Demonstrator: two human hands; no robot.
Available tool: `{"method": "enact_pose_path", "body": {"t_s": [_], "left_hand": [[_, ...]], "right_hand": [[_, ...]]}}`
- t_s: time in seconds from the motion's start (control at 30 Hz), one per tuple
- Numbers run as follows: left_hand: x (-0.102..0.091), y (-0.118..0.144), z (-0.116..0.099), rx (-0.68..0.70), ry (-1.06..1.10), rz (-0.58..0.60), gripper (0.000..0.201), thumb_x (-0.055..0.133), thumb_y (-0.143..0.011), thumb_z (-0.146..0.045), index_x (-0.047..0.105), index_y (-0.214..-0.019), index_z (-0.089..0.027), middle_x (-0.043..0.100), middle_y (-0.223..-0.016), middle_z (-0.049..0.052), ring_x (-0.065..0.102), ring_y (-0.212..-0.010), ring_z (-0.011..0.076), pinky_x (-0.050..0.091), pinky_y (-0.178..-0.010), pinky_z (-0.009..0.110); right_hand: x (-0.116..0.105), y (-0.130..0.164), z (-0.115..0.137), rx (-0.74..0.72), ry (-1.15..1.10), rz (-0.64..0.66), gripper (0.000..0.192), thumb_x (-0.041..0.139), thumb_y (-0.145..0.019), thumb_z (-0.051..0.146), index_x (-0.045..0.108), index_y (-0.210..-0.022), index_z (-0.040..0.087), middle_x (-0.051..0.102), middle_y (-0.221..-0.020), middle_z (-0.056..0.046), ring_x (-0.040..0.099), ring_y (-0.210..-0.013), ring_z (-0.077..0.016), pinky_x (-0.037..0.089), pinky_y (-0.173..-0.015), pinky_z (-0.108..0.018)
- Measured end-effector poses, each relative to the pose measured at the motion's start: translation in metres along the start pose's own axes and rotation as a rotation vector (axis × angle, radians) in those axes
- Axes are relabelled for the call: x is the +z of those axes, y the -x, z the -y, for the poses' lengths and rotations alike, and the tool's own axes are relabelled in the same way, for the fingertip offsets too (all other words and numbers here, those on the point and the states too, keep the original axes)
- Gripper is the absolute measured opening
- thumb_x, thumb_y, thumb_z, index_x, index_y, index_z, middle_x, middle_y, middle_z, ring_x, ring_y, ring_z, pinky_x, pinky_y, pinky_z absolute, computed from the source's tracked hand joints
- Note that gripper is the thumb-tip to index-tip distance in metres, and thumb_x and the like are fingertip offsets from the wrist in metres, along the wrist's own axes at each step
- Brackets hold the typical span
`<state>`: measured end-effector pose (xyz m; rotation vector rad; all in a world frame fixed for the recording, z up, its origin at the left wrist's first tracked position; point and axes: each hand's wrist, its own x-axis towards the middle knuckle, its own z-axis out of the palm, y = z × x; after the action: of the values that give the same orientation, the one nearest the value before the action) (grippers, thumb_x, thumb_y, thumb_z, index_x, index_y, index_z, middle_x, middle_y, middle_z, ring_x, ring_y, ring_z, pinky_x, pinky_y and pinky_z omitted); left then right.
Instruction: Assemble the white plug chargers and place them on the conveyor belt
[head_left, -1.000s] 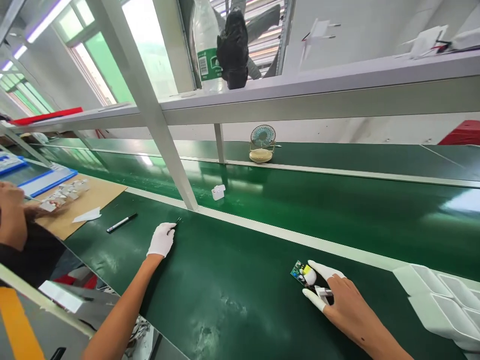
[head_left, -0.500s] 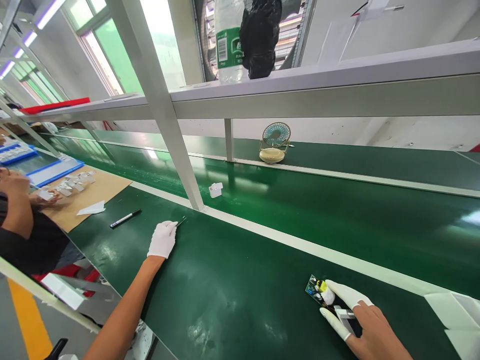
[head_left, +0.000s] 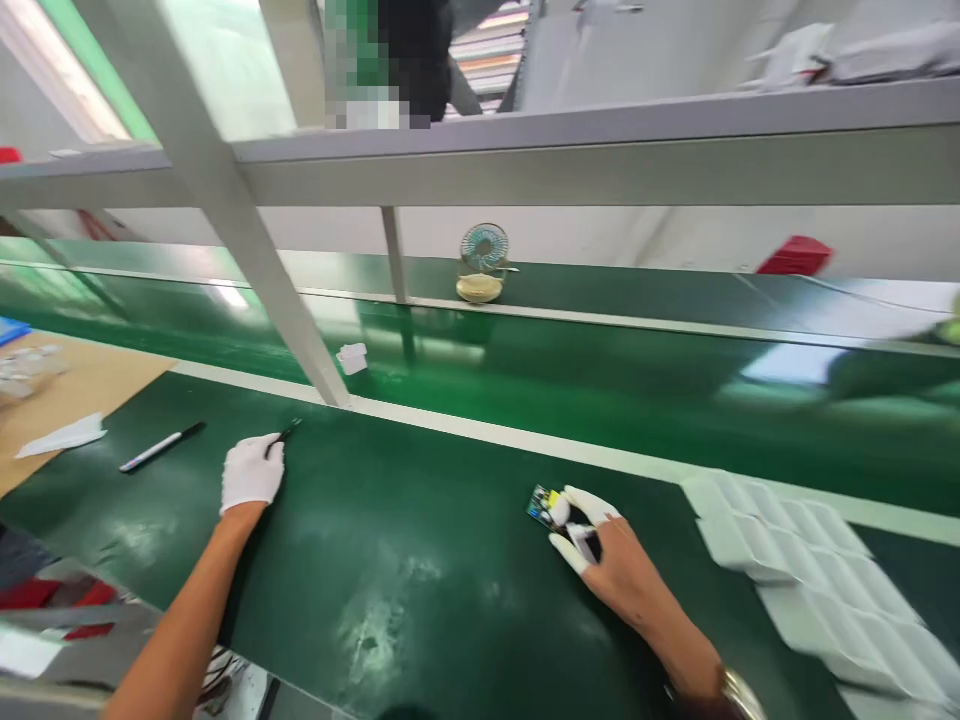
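Note:
My left hand (head_left: 253, 472), in a white glove, rests on the green work surface. Its fingers are closed on a thin dark pointed tool (head_left: 283, 434) whose tip points away from me; its exact kind is too small to tell. My right hand (head_left: 606, 550), with white covers on the thumb and finger, pinches a small circuit board (head_left: 541, 504) with yellow, white and blue parts. A white and black piece lies within that grip, partly hidden by the fingers. Left of my left hand lies a marker pen (head_left: 161, 447).
White compartment trays (head_left: 806, 560) stand at the right. A small white part (head_left: 352, 358) sits on the green belt beyond the pale strip. A slanted metal post (head_left: 255, 240) rises ahead of my left hand. Further back are a small fan (head_left: 482, 262) and a red object (head_left: 796, 255).
My view has swung to the right, so the trays show more fully and the co-worker at the left is mostly out of sight. Both hands keep their grips.

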<state>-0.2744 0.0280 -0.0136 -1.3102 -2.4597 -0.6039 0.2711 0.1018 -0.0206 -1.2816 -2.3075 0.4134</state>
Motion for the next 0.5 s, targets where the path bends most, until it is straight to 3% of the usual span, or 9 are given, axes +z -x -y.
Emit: {"method": "enact_pose_path", "body": {"t_s": [0.1,0.2,0.27,0.37,0.43,0.5], "left_hand": [[-0.005,-0.003,-0.001,0.024,0.043,0.01,0.027,0.049,-0.082,-0.036,0.071,-0.089,-0.022,0.068,-0.077,0.006,0.064,-0.088,0.0299,0.055,-0.083,0.049],[-0.011,-0.003,-0.012,0.09,0.067,-0.188,0.03,0.052,-0.081,-0.04,0.068,-0.104,-0.031,0.065,-0.077,0.0,0.064,-0.094,0.0323,0.056,-0.083,0.056],[-0.017,0.0,-0.033,0.185,0.163,-0.264,0.036,0.056,-0.08,-0.036,0.065,-0.114,-0.035,0.067,-0.087,-0.003,0.066,-0.097,0.0323,0.057,-0.085,0.055],[-0.02,0.006,-0.091,0.332,0.273,-0.204,0.034,0.054,-0.084,-0.035,0.064,-0.116,-0.035,0.07,-0.098,-0.002,0.067,-0.1,0.0333,0.057,-0.088,0.056],[-0.018,0.014,-0.145,0.501,0.318,-0.071,0.026,0.051,-0.088,-0.036,0.067,-0.109,-0.032,0.072,-0.098,0.0,0.068,-0.098,0.0328,0.057,-0.088,0.056],[-0.015,0.031,-0.207,0.738,0.435,0.055,0.022,0.051,-0.09,-0.035,0.069,-0.1,-0.029,0.074,-0.096,0.001,0.069,-0.094,0.0287,0.058,-0.087,0.048]], "right_hand": [[-0.001,0.001,0.009,0.032,-0.029,-0.005,0.03,0.059,-0.088,0.032,0.064,-0.114,0.019,0.066,-0.124,-0.015,0.059,-0.122,-0.0325,0.05,-0.1,-0.049],[0.004,0.002,0.011,0.059,-0.032,-0.047,0.039,0.058,-0.089,0.029,0.057,-0.126,0.016,0.064,-0.125,-0.018,0.056,-0.124,-0.0339,0.048,-0.101,-0.053],[0.005,0.002,0.013,0.053,-0.032,-0.04,0.044,0.059,-0.089,0.027,0.054,-0.13,0.013,0.063,-0.124,-0.02,0.055,-0.123,-0.0348,0.046,-0.102,-0.054],[0.004,0.001,0.017,0.04,-0.031,-0.028,0.037,0.064,-0.086,0.023,0.059,-0.122,0.016,0.067,-0.111,-0.013,0.059,-0.112,-0.0292,0.047,-0.099,-0.046],[0.004,0.0,0.018,0.032,-0.022,-0.024,0.031,0.067,-0.085,0.025,0.063,-0.114,0.016,0.068,-0.104,-0.01,0.06,-0.106,-0.0267,0.048,-0.097,-0.042],[0.004,-0.001,0.016,0.034,-0.005,-0.032,0.041,0.07,-0.085,0.029,0.06,-0.121,0.013,0.067,-0.11,-0.012,0.059,-0.11,-0.0269,0.048,-0.098,-0.041]]}}
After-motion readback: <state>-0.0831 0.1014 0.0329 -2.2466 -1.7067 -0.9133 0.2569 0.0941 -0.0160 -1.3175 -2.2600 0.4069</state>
